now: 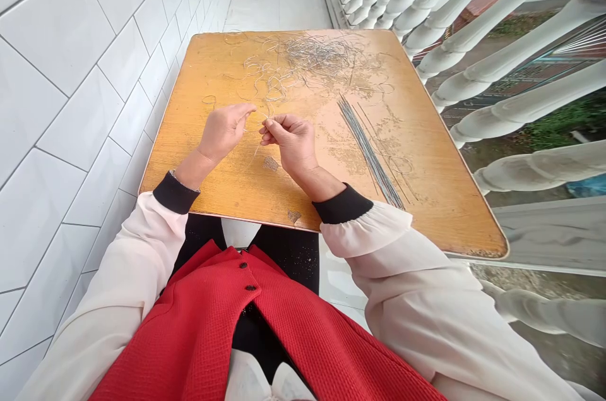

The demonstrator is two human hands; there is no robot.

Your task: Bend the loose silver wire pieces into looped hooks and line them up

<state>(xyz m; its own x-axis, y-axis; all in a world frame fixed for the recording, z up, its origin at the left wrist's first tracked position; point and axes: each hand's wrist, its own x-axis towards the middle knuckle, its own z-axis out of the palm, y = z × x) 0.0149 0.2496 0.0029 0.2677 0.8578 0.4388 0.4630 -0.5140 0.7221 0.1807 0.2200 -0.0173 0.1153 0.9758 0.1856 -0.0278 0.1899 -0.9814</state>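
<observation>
My right hand point(292, 139) is closed, thumb and forefinger pinching a thin pale wire point(256, 150) whose loose end hangs below the fingers. Just left of it, my left hand point(223, 131) has its fingers pressed together, their tips at the same strand; the exact grip is partly hidden. Both hands are above the near half of a wooden table point(189, 88). Beyond them lie loose curled wires point(274, 88) and a dense tangle of silvery wire point(324, 52). To the right of my right hand rests a bundle of straight grey wires point(372, 155).
White tiled wall point(95, 72) rises close on the left. Along the right runs a railing of white balusters point(511, 101), beyond the table's edge. The tabletop has worn patches point(271, 163). My lap and red garment point(199, 325) are at the near edge.
</observation>
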